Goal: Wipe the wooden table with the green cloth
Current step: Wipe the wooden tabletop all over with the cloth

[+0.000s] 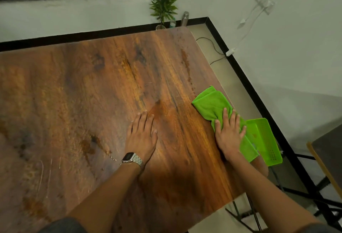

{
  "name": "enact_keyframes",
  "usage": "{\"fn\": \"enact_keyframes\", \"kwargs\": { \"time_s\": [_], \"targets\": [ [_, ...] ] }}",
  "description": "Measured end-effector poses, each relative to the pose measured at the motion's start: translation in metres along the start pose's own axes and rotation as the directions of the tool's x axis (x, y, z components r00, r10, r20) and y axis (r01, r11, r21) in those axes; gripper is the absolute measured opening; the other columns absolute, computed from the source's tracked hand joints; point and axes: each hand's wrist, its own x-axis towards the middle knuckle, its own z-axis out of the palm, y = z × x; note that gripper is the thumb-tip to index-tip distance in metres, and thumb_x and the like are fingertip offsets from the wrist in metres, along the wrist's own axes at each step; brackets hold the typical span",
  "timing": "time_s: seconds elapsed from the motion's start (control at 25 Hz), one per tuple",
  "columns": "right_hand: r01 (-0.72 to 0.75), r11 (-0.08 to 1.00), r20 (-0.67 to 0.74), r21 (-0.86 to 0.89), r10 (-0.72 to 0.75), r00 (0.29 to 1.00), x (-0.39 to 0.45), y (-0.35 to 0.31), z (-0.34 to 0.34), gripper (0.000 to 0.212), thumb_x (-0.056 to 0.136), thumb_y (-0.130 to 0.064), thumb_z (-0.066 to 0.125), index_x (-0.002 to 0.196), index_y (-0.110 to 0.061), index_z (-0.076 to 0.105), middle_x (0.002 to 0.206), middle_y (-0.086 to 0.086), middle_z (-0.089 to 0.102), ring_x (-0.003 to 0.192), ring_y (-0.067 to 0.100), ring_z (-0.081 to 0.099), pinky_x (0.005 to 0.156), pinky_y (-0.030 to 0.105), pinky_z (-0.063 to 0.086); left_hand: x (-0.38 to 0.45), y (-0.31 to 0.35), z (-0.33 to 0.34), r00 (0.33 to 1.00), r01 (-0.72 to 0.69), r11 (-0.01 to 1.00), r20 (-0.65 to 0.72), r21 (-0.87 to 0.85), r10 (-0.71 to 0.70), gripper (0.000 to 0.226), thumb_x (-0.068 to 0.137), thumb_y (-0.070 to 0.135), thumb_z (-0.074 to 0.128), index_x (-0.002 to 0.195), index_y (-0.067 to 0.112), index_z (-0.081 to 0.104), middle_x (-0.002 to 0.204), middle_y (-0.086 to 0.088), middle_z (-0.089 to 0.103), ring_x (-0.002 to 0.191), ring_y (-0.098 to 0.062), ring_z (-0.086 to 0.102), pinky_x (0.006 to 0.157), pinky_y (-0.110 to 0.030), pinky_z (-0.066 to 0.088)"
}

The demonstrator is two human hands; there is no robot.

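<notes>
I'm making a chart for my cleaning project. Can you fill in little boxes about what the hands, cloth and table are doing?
left hand: flat on the wooden table, wearing a watch
right hand: pressing on the green cloth
green cloth: folded, near the table's right edge
green tray: beside the right hand, at the table's edge
table marks: wet spots and streaks

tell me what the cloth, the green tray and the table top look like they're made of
The cloth looks like soft microfibre or terry: matte, fuzzy, folding in limp creases under the right hand. The green tray looks like rigid moulded plastic, smooth with a slight gloss and small punched holes. The table top shows wood grain with a smooth sheen; solid wood or a printed laminate, I cannot tell.
</notes>
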Motion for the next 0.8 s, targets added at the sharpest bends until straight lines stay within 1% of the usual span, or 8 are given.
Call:
{"fn": "enact_keyframes", "kwargs": {
  "time_s": [0.2,0.32,0.4,0.48,0.6,0.64,0.72,0.8],
  "targets": [
    [0.128,0.992,0.024,0.020,-0.128,0.991,0.091,-0.083,-0.005,0.063,0.100,-0.060,0.014,0.156,-0.032,0.007,0.166,0.005,0.003,0.152,0.026,-0.001,0.118,0.062,0.002,0.057,0.003,-0.005,0.999,0.024,0.998,-0.024,-0.056,-0.026,0.054,0.096,0.041,0.030,0.143,0.017,0.038,0.156,-0.005,0.030,0.143,-0.025,0.026,0.113,-0.045,0.025],
    [0.259,0.965,0.056,0.024,-0.260,0.964,0.113,-0.155,0.002,0.062,0.101,-0.058,0.016,0.157,-0.031,0.006,0.166,0.006,0.002,0.152,0.027,-0.003,0.118,0.062,-0.001,0.085,0.001,-0.010,0.998,0.009,0.997,-0.066,-0.082,-0.014,0.052,0.096,0.037,0.035,0.144,0.016,0.037,0.156,-0.006,0.029,0.144,-0.025,0.026,0.113,-0.046,0.027],
    [0.399,0.917,0.069,0.014,-0.399,0.914,0.101,-0.199,0.012,0.061,0.102,-0.053,0.021,0.157,-0.030,0.009,0.166,0.006,0.004,0.152,0.026,-0.001,0.119,0.060,-0.002,0.099,-0.001,-0.013,0.992,0.014,0.993,-0.119,-0.115,-0.028,0.051,0.096,0.031,0.039,0.144,0.015,0.037,0.155,-0.006,0.030,0.143,-0.025,0.026,0.113,-0.045,0.027],
    [0.547,0.837,0.085,0.009,-0.546,0.833,0.064,-0.220,0.024,0.059,0.101,-0.047,0.027,0.156,-0.029,0.016,0.165,0.005,0.008,0.152,0.026,0.003,0.119,0.060,0.003,0.107,-0.004,-0.018,0.983,0.029,0.990,-0.175,-0.136,-0.053,0.050,0.095,0.028,0.039,0.143,0.015,0.039,0.154,-0.006,0.034,0.143,-0.024,0.028,0.112,-0.044,0.027],
    [0.722,0.692,0.086,0.023,-0.721,0.688,0.004,-0.193,0.032,0.056,0.097,-0.044,0.035,0.150,-0.025,0.034,0.163,0.004,0.022,0.151,0.024,0.016,0.117,0.059,0.017,0.108,-0.009,-0.021,0.986,0.000,0.996,-0.167,-0.095,-0.016,0.049,0.096,0.033,0.031,0.138,0.016,0.046,0.150,-0.005,0.040,0.140,-0.025,0.034,0.111,-0.041,0.027],
    [0.754,0.657,0.090,0.011,-0.751,0.654,-0.005,-0.171,0.031,0.056,0.097,-0.046,0.036,0.150,-0.027,0.034,0.162,0.003,0.024,0.150,0.024,0.018,0.117,0.058,0.019,0.106,-0.009,-0.020,0.990,-0.031,0.996,-0.137,-0.082,0.019,0.049,0.096,0.036,0.029,0.137,0.016,0.048,0.150,-0.004,0.041,0.139,-0.024,0.036,0.111,-0.041,0.027],
    [0.753,0.656,0.112,-0.038,-0.746,0.656,-0.003,-0.122,0.023,0.060,0.097,-0.051,0.034,0.154,-0.035,0.023,0.163,0.000,0.020,0.151,0.022,0.016,0.119,0.056,0.017,0.102,-0.002,-0.015,0.990,-0.133,0.989,-0.059,-0.059,0.130,0.048,0.097,0.037,0.032,0.139,0.018,0.047,0.151,-0.002,0.039,0.139,-0.022,0.036,0.111,-0.041,0.029],
    [0.681,0.726,0.112,-0.091,-0.672,0.732,0.021,-0.077,0.010,0.061,0.098,-0.055,0.028,0.155,-0.039,0.013,0.165,-0.002,0.013,0.152,0.020,0.010,0.120,0.056,0.013,0.100,0.013,-0.005,0.967,-0.253,0.967,0.009,-0.045,0.253,0.049,0.097,0.037,0.039,0.143,0.019,0.040,0.154,-0.002,0.034,0.141,-0.021,0.033,0.113,-0.042,0.030]
  ]
}}
